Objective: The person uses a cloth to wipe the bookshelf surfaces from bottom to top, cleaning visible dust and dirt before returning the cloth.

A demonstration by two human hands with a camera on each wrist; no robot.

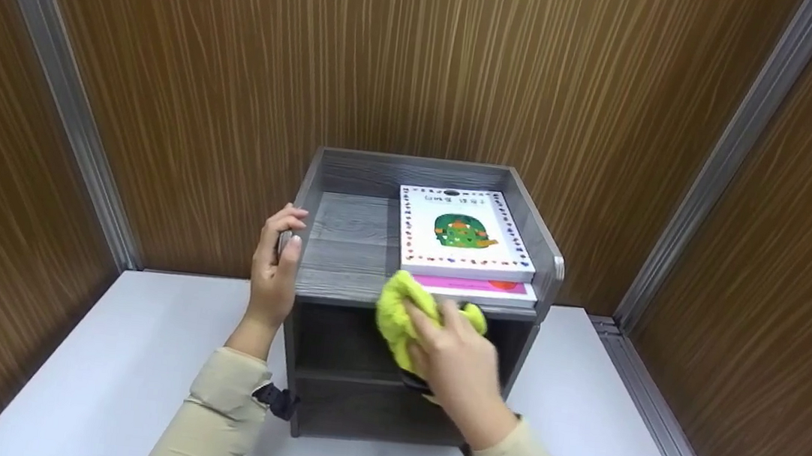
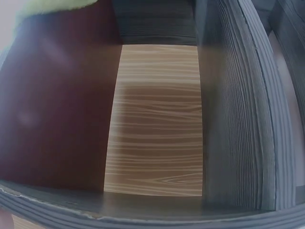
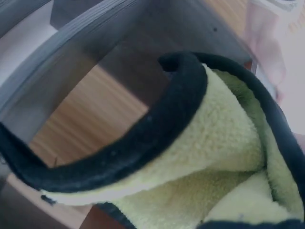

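Observation:
A grey wood-grain shelf unit stands in the middle of the head view. My left hand holds the front corner of its left side panel, thumb and bent fingers on either side. In my right hand is a bunched yellow-green cloth, held at the front edge of the top board, just below the books. Dark trim edges the cloth in the right wrist view, where folds fill the foreground. A strip of the cloth also shows at the top left of the left wrist view.
A white picture book with a green figure lies on a pink-covered book, at the right of the top board. Beneath are lower compartments. The unit stands on a white table between brown wood-grain walls.

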